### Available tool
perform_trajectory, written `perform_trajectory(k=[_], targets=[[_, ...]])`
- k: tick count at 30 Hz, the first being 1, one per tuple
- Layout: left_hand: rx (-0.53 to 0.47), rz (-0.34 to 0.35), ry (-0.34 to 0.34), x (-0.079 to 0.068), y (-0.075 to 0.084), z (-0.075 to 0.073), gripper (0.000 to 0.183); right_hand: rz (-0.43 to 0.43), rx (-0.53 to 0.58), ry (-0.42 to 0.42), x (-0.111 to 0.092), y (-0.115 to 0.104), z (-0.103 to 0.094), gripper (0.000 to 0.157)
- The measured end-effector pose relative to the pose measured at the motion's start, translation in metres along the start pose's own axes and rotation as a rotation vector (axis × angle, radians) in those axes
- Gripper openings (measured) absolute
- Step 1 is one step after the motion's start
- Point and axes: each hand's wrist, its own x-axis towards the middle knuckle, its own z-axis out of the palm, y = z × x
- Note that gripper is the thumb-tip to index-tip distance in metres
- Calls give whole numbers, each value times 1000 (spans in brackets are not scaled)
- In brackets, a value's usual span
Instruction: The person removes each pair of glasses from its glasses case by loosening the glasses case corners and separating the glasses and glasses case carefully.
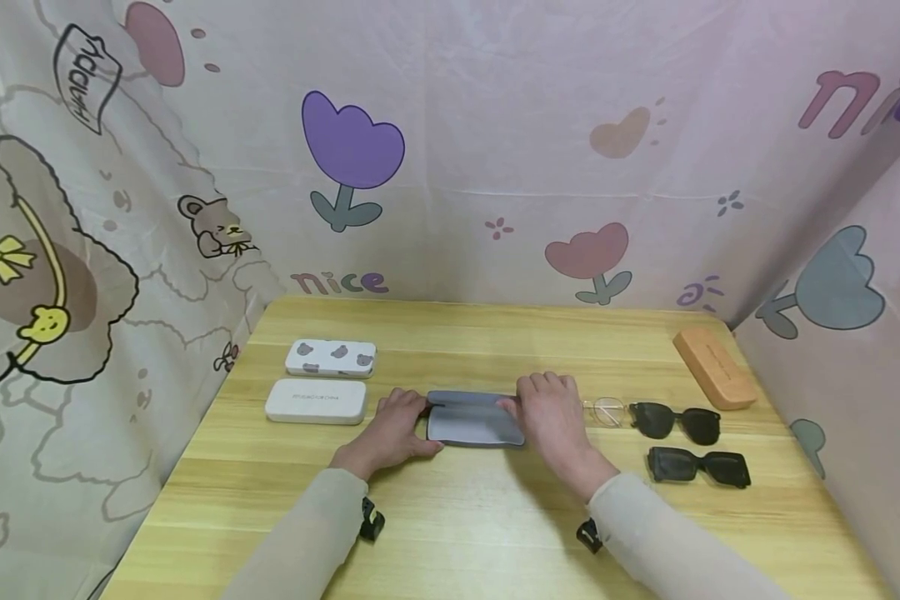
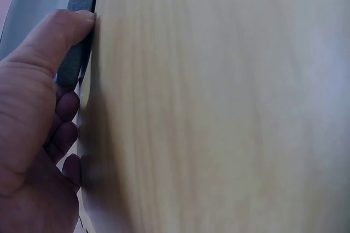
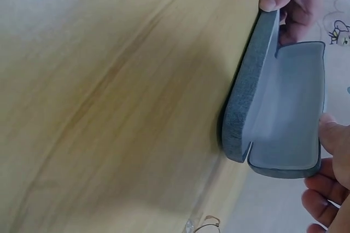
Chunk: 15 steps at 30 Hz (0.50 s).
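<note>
A grey glasses case (image 1: 474, 429) stands open on the wooden table, its pale smooth lining showing. My left hand (image 1: 392, 432) grips its left end, with the thumb (image 2: 68, 30) on the front edge and fingers curled below. At the opposite end my right hand (image 1: 555, 421) pinches the raised lid (image 3: 298, 107), thumb on the inner side and fingers behind. No glasses are visible inside the case. Just right of the right hand lie clear thin-framed glasses (image 1: 608, 412), partly hidden by that hand.
Left of the case lie a white glasses case (image 1: 317, 401) and a bear-patterned case (image 1: 332, 357). On the right are two pairs of black sunglasses (image 1: 677, 423) (image 1: 699, 467) and an orange-brown case (image 1: 715, 367). Printed curtains (image 1: 450, 167) surround the table.
</note>
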Motion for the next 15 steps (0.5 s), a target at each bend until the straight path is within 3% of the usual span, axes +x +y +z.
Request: perform_trajectory(k=[15], targets=[[4, 2, -3, -1, 0, 1, 77, 14, 13, 8, -8, -3, 3, 40]])
